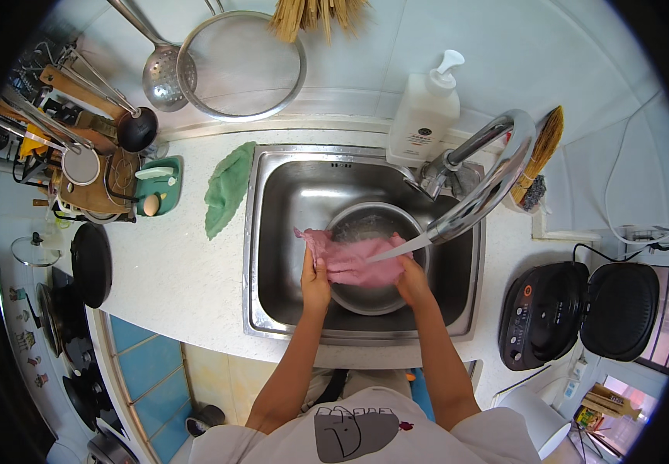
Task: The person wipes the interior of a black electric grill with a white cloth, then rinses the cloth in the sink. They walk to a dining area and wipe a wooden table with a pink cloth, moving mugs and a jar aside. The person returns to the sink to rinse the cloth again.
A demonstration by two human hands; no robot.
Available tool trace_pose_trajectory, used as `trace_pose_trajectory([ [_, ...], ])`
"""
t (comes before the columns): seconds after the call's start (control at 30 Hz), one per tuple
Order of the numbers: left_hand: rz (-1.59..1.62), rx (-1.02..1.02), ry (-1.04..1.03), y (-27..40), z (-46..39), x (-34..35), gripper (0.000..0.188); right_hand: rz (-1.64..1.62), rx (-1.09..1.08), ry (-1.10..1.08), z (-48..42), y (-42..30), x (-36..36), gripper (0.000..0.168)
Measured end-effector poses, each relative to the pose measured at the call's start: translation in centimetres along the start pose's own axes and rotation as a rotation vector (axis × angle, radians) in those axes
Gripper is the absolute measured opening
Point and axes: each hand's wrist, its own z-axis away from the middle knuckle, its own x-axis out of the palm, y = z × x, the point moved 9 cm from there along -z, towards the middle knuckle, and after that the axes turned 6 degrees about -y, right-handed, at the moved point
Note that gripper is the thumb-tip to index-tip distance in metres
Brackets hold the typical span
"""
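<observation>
Stretched between my two hands is a pink cloth (351, 261), held over a round metal basin (369, 301) in the stainless steel sink (288, 203). My left hand (316, 284) grips the cloth's left end, thumb on top. The right end is in my right hand (412, 281), whose fingers are partly hidden by the fabric. Water runs from the curved chrome faucet (485, 197) onto the middle of the cloth. The cloth covers part of the basin, where some water shows.
A green cloth (230, 188) lies on the counter left of the sink. A white pump bottle (424, 116) and a straw brush (537, 156) stand behind it. An open electric griddle (543, 313) sits at the right. Farther left are a green tray (172, 191) holding an egg, and a utensil rack (120, 185).
</observation>
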Motion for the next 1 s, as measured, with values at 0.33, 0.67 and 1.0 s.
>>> trace_pose_trajectory([
  [0.33, -0.713, 0.265, -0.363, 0.3, 2.1, 7.5, 0.034, -0.006, 0.135, 0.161, -6.4, 5.6, -1.3, 0.029],
  [0.67, 0.464, -0.684, -0.287, -8.6, -4.2, 8.1, 0.047, 0.832, -0.126, -0.011, -2.8, 1.0, 2.6, 0.016],
  [1.0, 0.35, -0.825, -0.073, -12.6, -1.3, 8.8, 0.03, 1.327, -0.597, 0.367, -2.5, -8.8, 3.1, 0.024],
])
